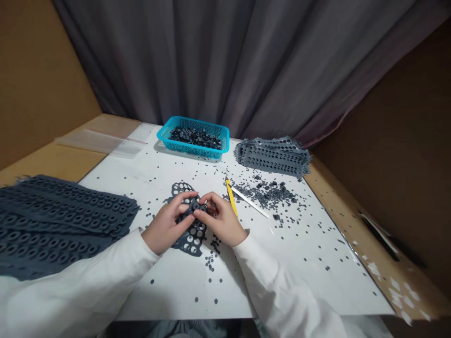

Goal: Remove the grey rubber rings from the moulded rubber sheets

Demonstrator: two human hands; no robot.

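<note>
Both hands meet over a dark grey rubber sheet (pixel 192 237) full of punched holes, lying at the middle of the white table top (pixel 282 277). My left hand (pixel 168 224) pinches the sheet from the left with curled fingers. My right hand (pixel 221 220) grips it from the right, thumb and fingers pressed on the same spot. Small grey rubber rings and dots lie scattered around the hands.
A blue basket (pixel 194 137) with loose grey pieces stands at the back. A stack of grey sheets (pixel 273 156) lies back right, another large stack (pixel 59 220) at the left. A yellow tool (pixel 231 197) and a white stick (pixel 251 203) lie near a pile of pieces (pixel 271 192). Clear plastic bags (pixel 105 140) lie back left.
</note>
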